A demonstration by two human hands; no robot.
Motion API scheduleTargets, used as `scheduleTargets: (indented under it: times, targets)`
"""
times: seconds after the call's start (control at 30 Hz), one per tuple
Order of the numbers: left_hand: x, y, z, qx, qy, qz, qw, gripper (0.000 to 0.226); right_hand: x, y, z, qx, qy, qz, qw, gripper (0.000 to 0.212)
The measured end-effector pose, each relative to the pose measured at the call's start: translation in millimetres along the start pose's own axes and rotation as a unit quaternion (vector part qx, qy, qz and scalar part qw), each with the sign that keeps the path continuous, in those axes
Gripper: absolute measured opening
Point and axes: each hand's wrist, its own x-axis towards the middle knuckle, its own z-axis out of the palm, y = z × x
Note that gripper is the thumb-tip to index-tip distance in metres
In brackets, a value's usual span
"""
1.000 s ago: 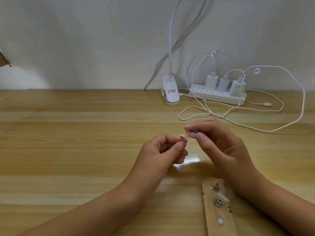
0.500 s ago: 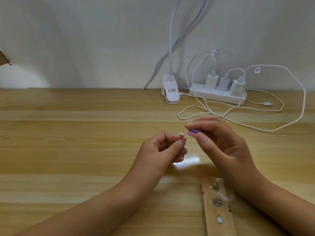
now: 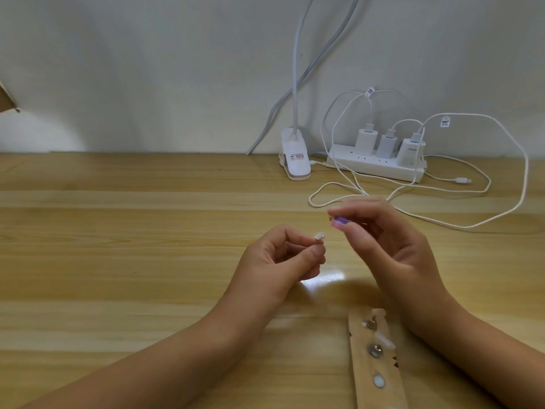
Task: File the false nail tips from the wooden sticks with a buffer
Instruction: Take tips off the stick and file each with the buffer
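My left hand point(image 3: 277, 261) pinches a small clear false nail tip point(image 3: 320, 236) between thumb and forefinger above the wooden table point(image 3: 118, 246). My right hand point(image 3: 392, 246) pinches a small purple-pink buffer point(image 3: 340, 222), held a little up and to the right of the tip, with a gap between them. A wooden stick point(image 3: 374, 364) lies at the lower right, below my right wrist. It carries metal studs and several more clear nail tips.
A white clip lamp base point(image 3: 295, 160) stands at the back by the wall. To its right lies a white power strip point(image 3: 380, 165) with three chargers, and white cables point(image 3: 442, 222) loop over the table just behind my right hand.
My right hand has drawn the buffer up and to the right, off the nail tip. My left hand holds the tip in about the same place.
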Motion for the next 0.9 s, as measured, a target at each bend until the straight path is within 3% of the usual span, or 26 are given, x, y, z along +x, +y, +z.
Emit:
scheduleTargets:
  times: [0.1, 0.23, 0.43, 0.53, 0.9]
  targets:
    - [0.8, -1.6, -2.2, 0.031, 0.001, 0.005, 0.999, 0.007, 0.7, 1.5, 2.9, -0.028, -0.025, 0.023, 0.999, 0.013]
    - [0.6, -1.3, -2.1, 0.047, 0.005, 0.008, 0.999, 0.02, 4.7, 5.1, 0.1, 0.006, 0.018, 0.11, 0.994, 0.012]
    - [0.8, -1.0, -1.5, 0.064, 0.003, 0.013, 0.998, 0.021, -3.4, -5.6, 4.3, 0.078, 0.016, 0.037, 0.996, 0.019]
    - [0.7, 1.0, -1.5, 0.04, 0.003, 0.002, 0.999, 0.007, -0.2, -3.3, 2.8, 0.072, 0.032, 0.046, 0.996, 0.013]
    - [0.8, -0.4, -2.5, -0.03, -0.014, -0.023, 0.999, 0.011, 5.2, 5.7, -1.0, 0.079, 0.066, 0.092, 0.99, 0.021]
